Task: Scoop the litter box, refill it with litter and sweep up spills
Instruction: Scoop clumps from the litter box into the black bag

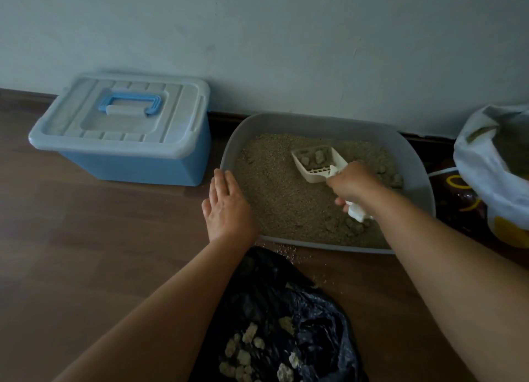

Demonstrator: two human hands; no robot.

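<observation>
Litter box (315,121) sits at the floor's (86,238) wall edge, between blue bin (131,158) and litter sack (486,167); black bag (272,295) lies at its near edge. Left hand (226,210), fingers straight, rests on the left rim. Right hand (355,184) grips the clump-loaded scoop (315,161) mid-box.

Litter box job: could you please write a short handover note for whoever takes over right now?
Left hand: open, resting flat on the litter box near-left rim.
Right hand: grips the scoop, loaded with clumps, over the litter.
Black bag: on the floor before the box, several clumps already inside.
More clumps lie in the box at right and near front.
Spilled grains on the floor by the front rim.
White sack, open, at right, probably fresh litter; blue bin, lid on, at left.
Left: empty the scoop into the bag, finish scooping, refill, sweep.
</observation>
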